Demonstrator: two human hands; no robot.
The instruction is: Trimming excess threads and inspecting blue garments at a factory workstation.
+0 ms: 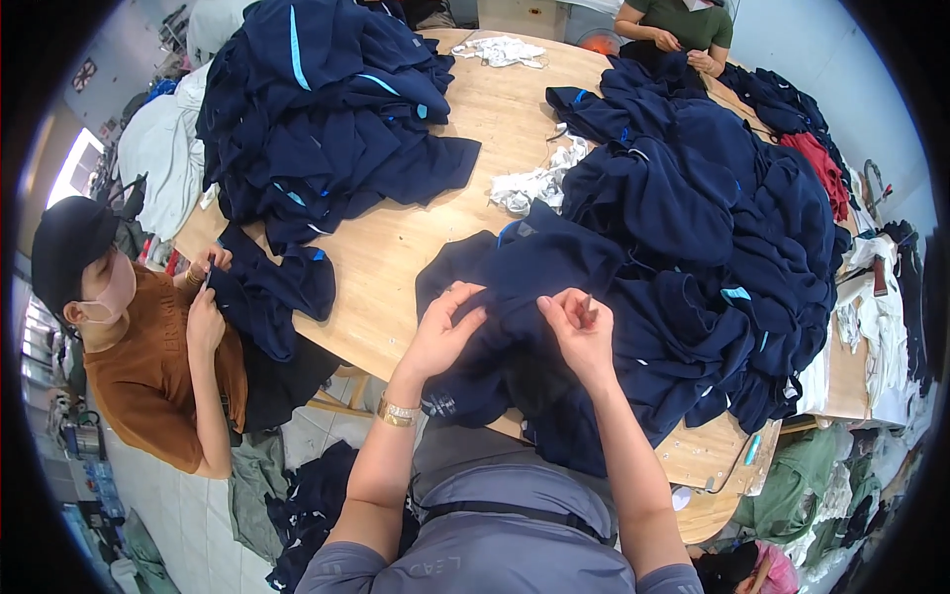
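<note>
A navy garment (539, 262) lies spread over the table edge in front of me. My left hand (447, 327) pinches its cloth between thumb and fingers, with a gold-coloured bracelet at the wrist. Just to the right, my right hand (579, 332) is closed at the same garment. A small reddish-brown thing (590, 311) shows among the right fingers; its kind cannot be made out. The lower part of the garment hangs toward my lap, partly hidden by my hands and forearms.
Large heaps of navy garments (683, 198) (317, 109) cover the right and far left of the wooden table (386, 257). White scraps (534, 186) lie between them. One co-worker (168, 337) sits at left, another (683, 35) at the far right, both handling navy cloth. A turquoise-handled tool (753, 449) lies near the right edge.
</note>
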